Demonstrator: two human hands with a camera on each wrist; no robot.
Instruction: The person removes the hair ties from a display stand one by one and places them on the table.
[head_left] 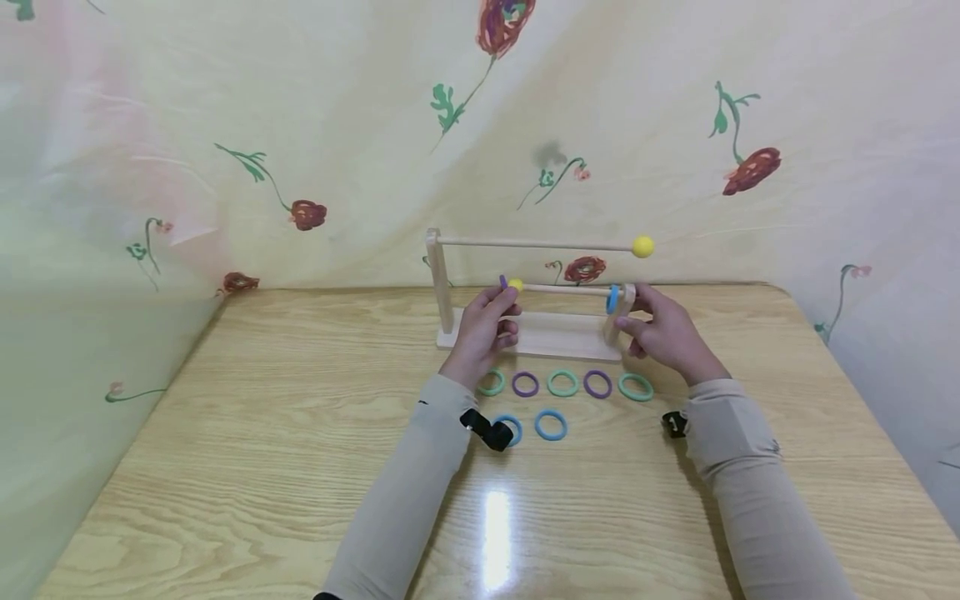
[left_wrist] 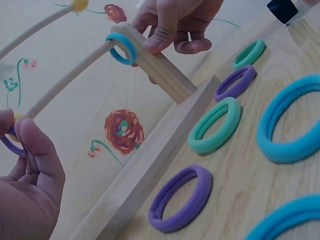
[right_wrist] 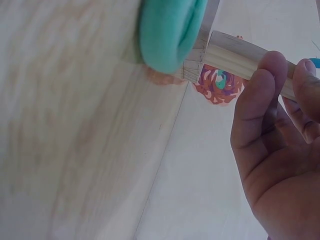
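Observation:
My left hand (head_left: 483, 327) pinches a purple hair tie (left_wrist: 13, 140) at the yellow ball (head_left: 516, 286) on the left end of the lower rod (head_left: 566, 289). Fingers hide part of that tie, and I cannot tell whether it is around the ball. On the right, my right hand (head_left: 660, 327) holds the short post (right_wrist: 232, 55) of the wooden stand (head_left: 558, 333) between thumb and fingers. A blue hair tie (head_left: 612, 298) hangs around the lower rod, close to this post. The upper rod (head_left: 536, 244) is bare and ends in another yellow ball (head_left: 642, 247).
In front of the stand lies a row of green (head_left: 562, 383) and purple hair ties (head_left: 597, 384). Nearer to me are two blue hair ties (head_left: 551, 425), one partly behind the left wrist camera (head_left: 487, 430). A flowered cloth (head_left: 360, 150) hangs behind the table (head_left: 300, 467).

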